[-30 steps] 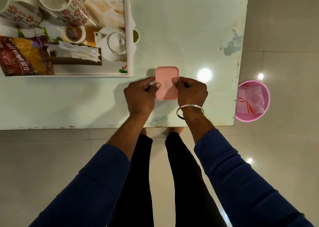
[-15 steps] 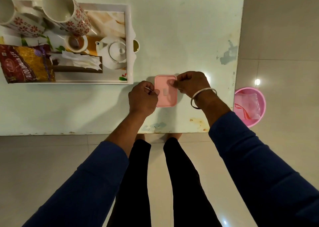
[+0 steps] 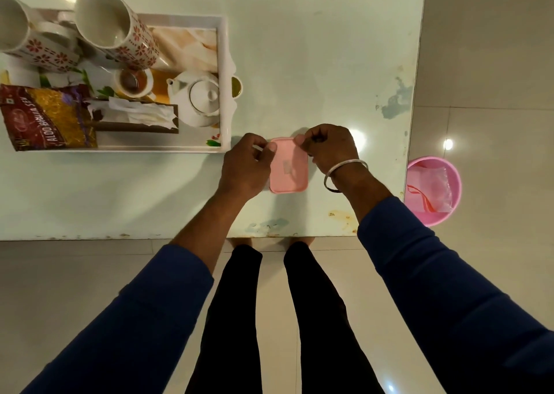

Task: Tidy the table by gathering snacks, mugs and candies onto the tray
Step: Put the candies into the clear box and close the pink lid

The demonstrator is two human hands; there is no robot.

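Note:
A small pink lidded box (image 3: 289,169) rests on the pale table (image 3: 314,64), just right of the white tray (image 3: 224,64). My left hand (image 3: 244,169) grips its left side, thumb on the lid's far corner. My right hand (image 3: 328,148), with a metal bangle at the wrist, pinches the far right corner. On the tray stand two floral mugs (image 3: 120,37), a second one (image 3: 27,40) at the left, plus a red snack packet (image 3: 45,118) lying half over the front rim.
The tray's base is a printed picture of a teapot (image 3: 199,101), a cup (image 3: 133,82) and napkins. A pink bucket (image 3: 434,190) with a plastic bag stands on the floor to the table's right. My legs are below the near table edge.
Both hands slid from the box's middle toward its far corners. The view shifted so the table sits lower in frame; the box stays on the table.

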